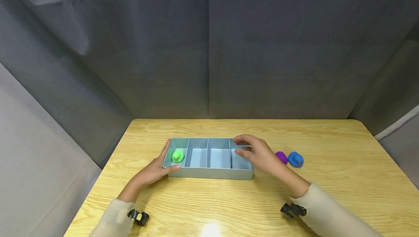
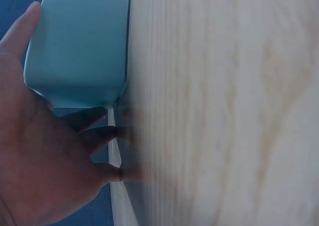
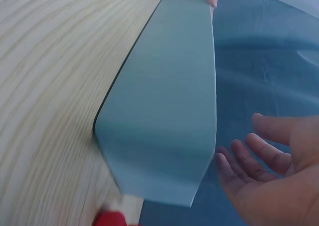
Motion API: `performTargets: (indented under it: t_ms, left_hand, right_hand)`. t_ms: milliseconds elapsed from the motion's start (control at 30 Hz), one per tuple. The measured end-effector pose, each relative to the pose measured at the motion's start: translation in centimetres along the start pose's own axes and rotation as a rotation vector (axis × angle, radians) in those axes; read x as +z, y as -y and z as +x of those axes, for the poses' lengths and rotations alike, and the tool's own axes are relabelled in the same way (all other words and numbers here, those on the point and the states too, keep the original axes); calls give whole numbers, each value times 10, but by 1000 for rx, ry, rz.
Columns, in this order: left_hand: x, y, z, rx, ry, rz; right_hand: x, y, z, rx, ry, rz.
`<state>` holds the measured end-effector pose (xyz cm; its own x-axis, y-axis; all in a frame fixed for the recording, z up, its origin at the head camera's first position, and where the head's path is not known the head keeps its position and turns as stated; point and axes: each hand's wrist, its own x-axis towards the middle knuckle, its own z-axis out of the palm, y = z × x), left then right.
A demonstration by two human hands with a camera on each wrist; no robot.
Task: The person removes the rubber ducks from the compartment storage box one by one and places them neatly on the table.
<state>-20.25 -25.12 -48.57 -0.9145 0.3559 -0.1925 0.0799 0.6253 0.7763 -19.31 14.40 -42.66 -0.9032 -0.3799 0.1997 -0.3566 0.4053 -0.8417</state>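
Note:
A grey-blue tray (image 1: 209, 172) with several compartments lies lengthwise on the table. In its leftmost compartment sits a green rubber duck (image 1: 178, 156). My left hand (image 1: 153, 171) holds the tray's left end, thumb along the front wall and fingers round the far side. Over the rightmost compartment hovers my right hand (image 1: 256, 153), its fingers loosely bent with nothing between them. That hand hides part of the compartment. In the right wrist view, the right hand (image 3: 279, 166) is beside the tray's upper edge. A purple object (image 1: 282, 157), partly covered by the right forearm, and a blue rubber duck (image 1: 296, 160) are right of the tray.
The wooden table (image 1: 209, 200) extends around the tray, and a grey curtain (image 1: 209, 66) hangs behind its far edge. A red object (image 3: 110, 219) shows partly at the bottom of the right wrist view. Black wrist straps (image 1: 293, 210) are on both arms.

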Motion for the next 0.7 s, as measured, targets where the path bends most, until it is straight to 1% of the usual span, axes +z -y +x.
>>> performTargets:
  t_ms: [267,400,567,700]
  left_hand:
    - [0,1,1,0,2,-6]
    - [1,1,1,-1,1,-1]
    - [1,0,1,-10,2,-5]
    - [1,0,1,-23,0,-10]
  right_hand:
    - [21,14,14,-10,47,25]
    - [31,21,21,1,71,36]
    - [46,27,29,1,92,36]
    - [59,29,36,-8,99,56]
